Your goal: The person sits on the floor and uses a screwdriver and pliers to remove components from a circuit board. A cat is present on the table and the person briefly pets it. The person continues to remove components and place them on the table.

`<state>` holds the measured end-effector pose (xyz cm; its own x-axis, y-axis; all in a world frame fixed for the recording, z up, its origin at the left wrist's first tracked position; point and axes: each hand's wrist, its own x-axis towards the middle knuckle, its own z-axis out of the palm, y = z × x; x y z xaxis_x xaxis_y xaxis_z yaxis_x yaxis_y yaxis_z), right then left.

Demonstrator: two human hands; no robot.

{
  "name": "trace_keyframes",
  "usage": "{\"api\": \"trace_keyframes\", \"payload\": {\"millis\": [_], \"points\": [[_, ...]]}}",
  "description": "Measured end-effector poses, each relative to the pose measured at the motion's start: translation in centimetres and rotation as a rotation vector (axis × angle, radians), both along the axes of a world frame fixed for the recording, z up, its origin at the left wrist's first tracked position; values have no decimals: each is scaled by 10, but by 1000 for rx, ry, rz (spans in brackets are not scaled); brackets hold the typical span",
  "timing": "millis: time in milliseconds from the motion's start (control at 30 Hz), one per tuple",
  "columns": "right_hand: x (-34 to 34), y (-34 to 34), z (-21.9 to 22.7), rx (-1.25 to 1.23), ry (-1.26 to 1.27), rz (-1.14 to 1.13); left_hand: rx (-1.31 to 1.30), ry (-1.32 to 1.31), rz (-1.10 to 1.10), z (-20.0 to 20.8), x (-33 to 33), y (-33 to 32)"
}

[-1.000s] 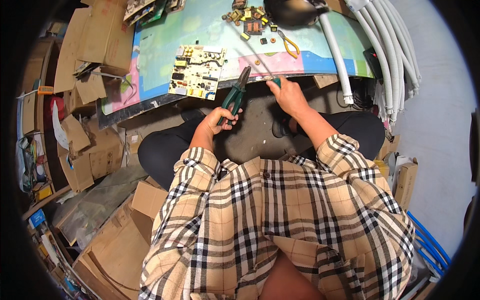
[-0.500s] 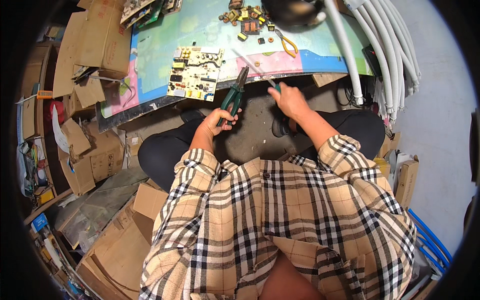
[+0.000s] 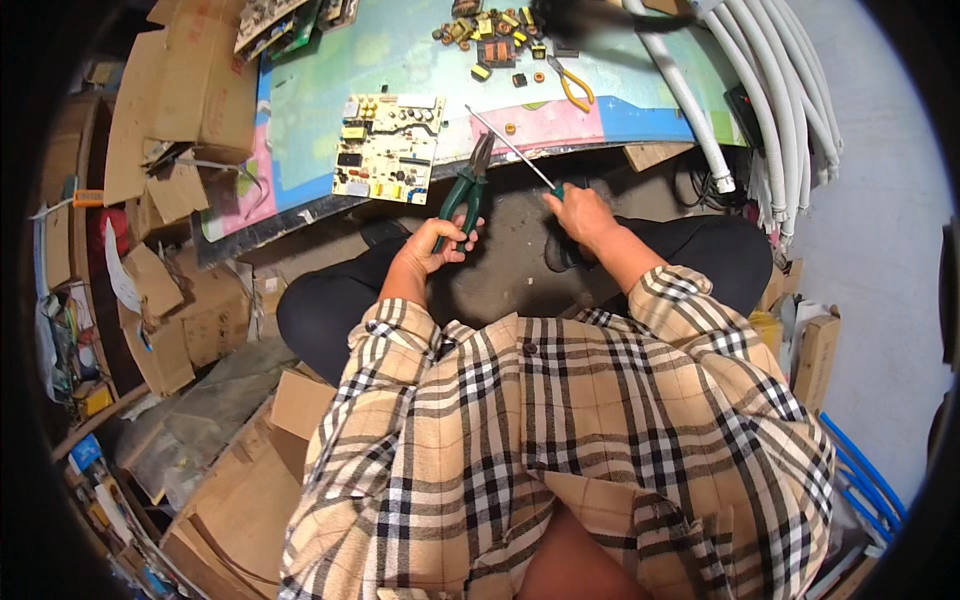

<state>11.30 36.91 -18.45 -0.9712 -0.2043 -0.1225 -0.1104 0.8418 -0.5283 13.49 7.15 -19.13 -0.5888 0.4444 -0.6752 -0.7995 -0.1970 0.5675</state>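
Note:
My left hand is closed round the green handles of a pair of pliers, whose dark jaws point up over the table edge. In my right hand is a screwdriver with a green handle. Its long thin shaft slants up and left, the tip above the tabletop to the right of the circuit board. That circuit board, cream-coloured and full of components, lies near the table's front edge. Neither tool touches the board.
Small coils and transformers are heaped at the back, near yellow-handled pliers. A blurred dark furry shape is behind them. White corrugated hoses hang at the right. Cardboard boxes stand on the left of the table.
My right hand has shifted slightly down, and the screwdriver, blurred before, now shows sharply. The dark furry shape and the nearest white hose have moved. My left hand stays nearly still.

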Motion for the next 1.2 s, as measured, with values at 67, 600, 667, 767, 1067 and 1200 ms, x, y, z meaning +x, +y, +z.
{"api": "trace_keyframes", "payload": {"millis": [67,600,667,767,1067,1200], "points": [[9,1,5,23,-39,-25,-5,-11,-34,3,11,3],[-8,2,15,0,-11,24,83,-35,-25,-11,9,-10],[-2,-2,31,-55,70,17,45,-34,-6,-8,9,-9],[-6,-9,44,-129,141,-7,64,-42,2,-2,6,-4],[-12,-4,69,70,78,48,72,-53,3,-3,13,-7],[-12,-8,52,-7,170,13,35,-43,19,2,9,-5]]}}
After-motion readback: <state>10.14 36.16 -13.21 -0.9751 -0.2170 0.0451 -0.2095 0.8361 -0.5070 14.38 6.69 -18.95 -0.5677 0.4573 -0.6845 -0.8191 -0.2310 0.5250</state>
